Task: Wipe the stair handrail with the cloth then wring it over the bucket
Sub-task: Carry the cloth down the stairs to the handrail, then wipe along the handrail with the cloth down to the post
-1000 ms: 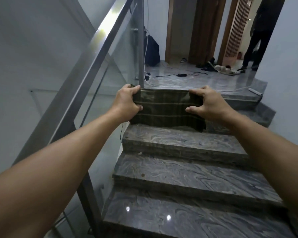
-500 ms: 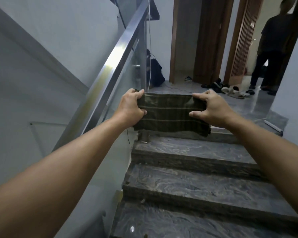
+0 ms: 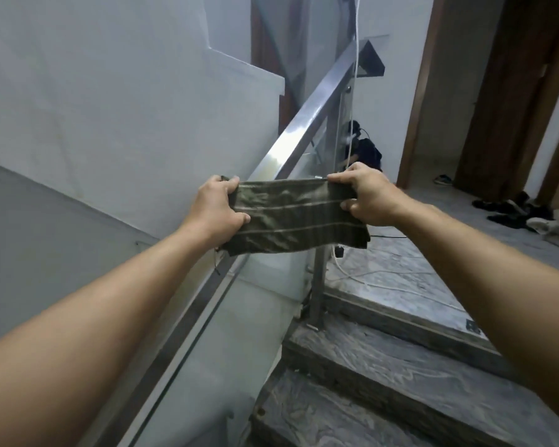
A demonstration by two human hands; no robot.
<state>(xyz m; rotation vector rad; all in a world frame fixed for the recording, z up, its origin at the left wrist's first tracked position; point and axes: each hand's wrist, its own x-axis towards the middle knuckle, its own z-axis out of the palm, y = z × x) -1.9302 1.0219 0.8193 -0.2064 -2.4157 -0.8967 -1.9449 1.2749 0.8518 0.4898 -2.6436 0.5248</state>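
A dark olive cloth (image 3: 291, 217) with pale stripes is stretched flat between both hands, in front of the metal stair handrail (image 3: 317, 111). My left hand (image 3: 217, 211) grips its left end. My right hand (image 3: 365, 195) pinches its right end. The handrail slopes from the lower left up to the upper right and passes behind the cloth; I cannot tell whether the cloth touches it. No bucket is in view.
A glass panel (image 3: 213, 343) hangs under the rail, fixed to a steel post (image 3: 320, 285). Grey marble steps (image 3: 384, 382) climb to a landing (image 3: 433, 253) with white cables, shoes (image 3: 526, 214) and a dark bag (image 3: 365, 153). Wooden door frames stand at the right.
The view has swung left and up, and the person on the landing is out of view. Both hands have carried the stretched cloth left, from over the steps to in front of the handrail.
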